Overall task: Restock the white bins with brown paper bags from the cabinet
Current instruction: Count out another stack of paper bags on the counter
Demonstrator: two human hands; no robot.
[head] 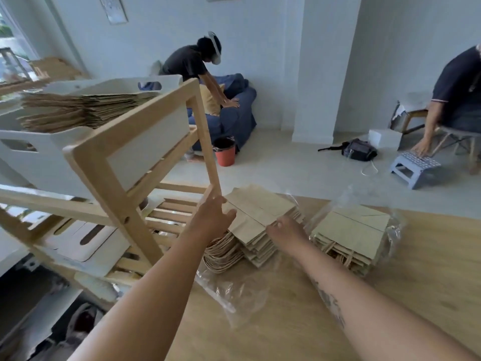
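Forearms fill the near frame, both reaching out over the wooden table (390,295) toward the stock. Largest item beyond them: the wooden shelf rack (109,178), standing at the table's left edge, presumably so a filled bin is a short carry from the bags. Its top tier holds a white bin (145,142) already loaded with flat brown bags; a lower white bin (86,243) shows handle slots, contents not visible. On the table, two stacks of brown paper bags: the near stack (260,220) lies on opened clear plastic wrap (234,290), twine handles spilling toward the rack; the second stack (351,235) sits just beside it, wrapped. Left hand (213,212) rests at the near stack's left edge, fingers loosely spread, thumb touching the top bag, fingertips near the rack post. Right hand (286,230) lies on the stack's right edge, fingers curled narrow at the top bags; whether they pinch any, cannot tell. Likely squaring or lifting a batch.
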